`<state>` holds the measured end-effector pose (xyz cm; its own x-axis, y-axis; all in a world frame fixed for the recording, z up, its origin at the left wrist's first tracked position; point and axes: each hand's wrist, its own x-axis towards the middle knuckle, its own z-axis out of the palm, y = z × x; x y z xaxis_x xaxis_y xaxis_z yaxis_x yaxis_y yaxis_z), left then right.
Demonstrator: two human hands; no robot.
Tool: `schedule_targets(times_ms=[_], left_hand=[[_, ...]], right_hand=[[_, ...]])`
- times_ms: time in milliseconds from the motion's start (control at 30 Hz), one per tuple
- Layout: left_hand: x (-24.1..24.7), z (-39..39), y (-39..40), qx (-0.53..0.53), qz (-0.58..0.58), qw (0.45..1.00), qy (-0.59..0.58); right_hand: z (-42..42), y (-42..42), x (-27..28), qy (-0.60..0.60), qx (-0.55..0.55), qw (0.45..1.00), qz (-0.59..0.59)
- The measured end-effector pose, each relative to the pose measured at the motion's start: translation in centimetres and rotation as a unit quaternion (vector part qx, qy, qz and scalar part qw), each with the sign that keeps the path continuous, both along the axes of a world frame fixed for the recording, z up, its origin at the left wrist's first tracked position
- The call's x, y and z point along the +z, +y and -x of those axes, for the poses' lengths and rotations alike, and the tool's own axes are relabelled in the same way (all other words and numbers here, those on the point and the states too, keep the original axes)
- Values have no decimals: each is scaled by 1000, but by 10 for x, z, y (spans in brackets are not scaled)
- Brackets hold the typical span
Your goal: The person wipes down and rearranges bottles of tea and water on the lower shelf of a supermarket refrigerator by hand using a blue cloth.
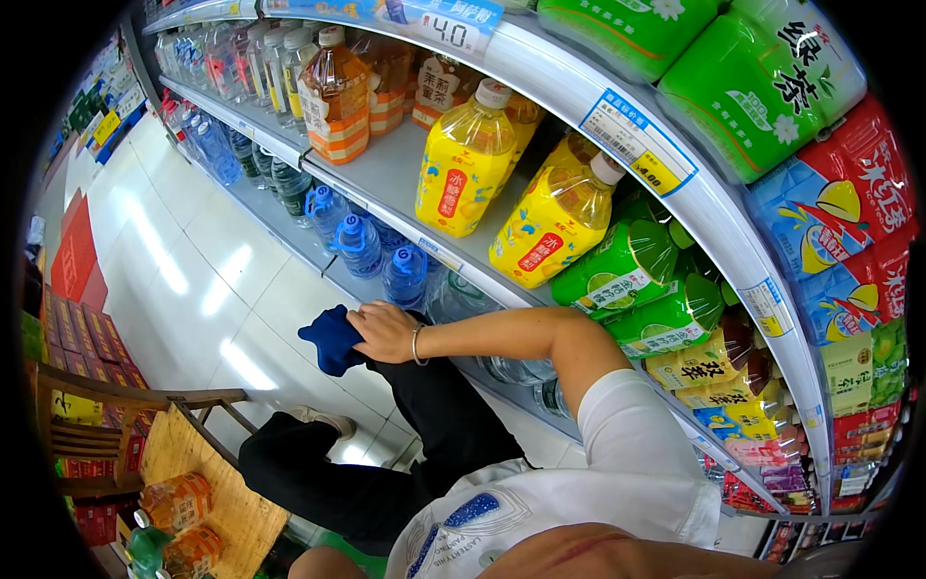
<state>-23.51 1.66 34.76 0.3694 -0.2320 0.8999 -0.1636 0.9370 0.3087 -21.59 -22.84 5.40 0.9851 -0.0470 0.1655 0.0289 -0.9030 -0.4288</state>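
Observation:
My right hand (387,333) is closed around a bunched dark blue cloth (330,341) and rests at my black-trousered knee. A metal bracelet (419,343) circles that wrist. My left hand is out of view; only a bit of bare arm (327,564) shows at the lower edge. Just past the right hand, large water bottles with blue caps (405,279) stand on the bottom shelf. Above them, the middle shelf holds two front yellow-labelled drink bottles (463,181), one a little apart from the other. Green-labelled bottles (615,268) stand beside these.
An orange-labelled tea bottle (334,108) stands farther along the shelf. Overhead, the upper shelf's edge (550,83) carries price tags and wrapped green packs (752,94). At lower left, a wooden chair (246,521) bears several bottles (177,499). Red boxes (87,333) are stacked behind it.

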Motion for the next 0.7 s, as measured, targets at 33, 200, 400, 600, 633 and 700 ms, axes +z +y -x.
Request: schedule_targets(times_ms=[33, 200, 400, 600, 633, 700], left_hand=[[0, 1, 1, 4, -4, 1000, 3], [0, -2, 0, -9, 9, 1000, -1], [2, -5, -4, -19, 19, 1000, -5], [1, -4, -6, -18, 24, 1000, 2], [2, -4, -6, -19, 25, 1000, 3], [2, -4, -5, -17, 22, 1000, 3]], right_hand=[[0, -1, -1, -9, -1, 1000, 0], [-1, 0, -2, 0, -5, 1000, -5], [0, 1, 4, 21, -6, 1000, -9], [1, -1, 3, 25, -3, 1000, -5], [1, 0, 3, 27, -2, 1000, -5], [0, 0, 3, 25, -2, 1000, -4]])
